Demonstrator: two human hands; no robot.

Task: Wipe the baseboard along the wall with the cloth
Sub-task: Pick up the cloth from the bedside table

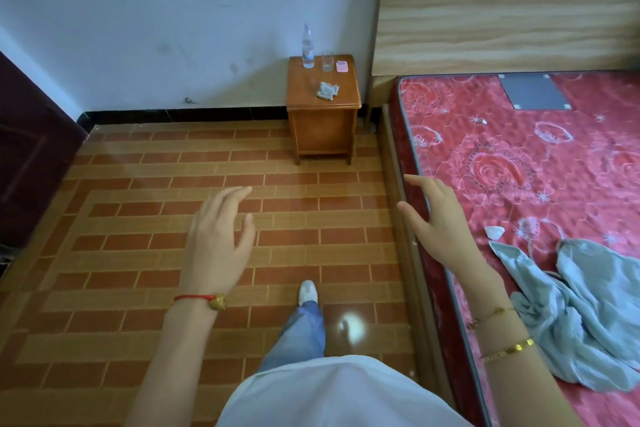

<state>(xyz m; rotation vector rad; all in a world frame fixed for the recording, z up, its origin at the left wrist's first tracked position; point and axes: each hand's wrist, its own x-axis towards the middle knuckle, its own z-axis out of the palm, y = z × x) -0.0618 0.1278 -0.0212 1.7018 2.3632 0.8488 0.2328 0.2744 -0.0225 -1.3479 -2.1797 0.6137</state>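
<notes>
A small crumpled white cloth [327, 90] lies on top of a wooden nightstand [323, 128] against the far wall. A black baseboard [180, 113] runs along the foot of the white wall, left of the nightstand. My left hand [218, 239] hovers over the tiled floor with relaxed fingers and holds nothing. Held out beside the mattress edge, my right hand [440, 222] has spread fingers and is empty too. Both hands are well short of the cloth and the baseboard.
On the nightstand stand a water bottle [307, 47], a glass [327, 61] and a pink object [342, 66]. A bed with a red floral mattress [519, 156] and wooden headboard [502, 17] fills the right; a pale blue garment [581, 315] lies on it. A dark door [31, 156] is at left.
</notes>
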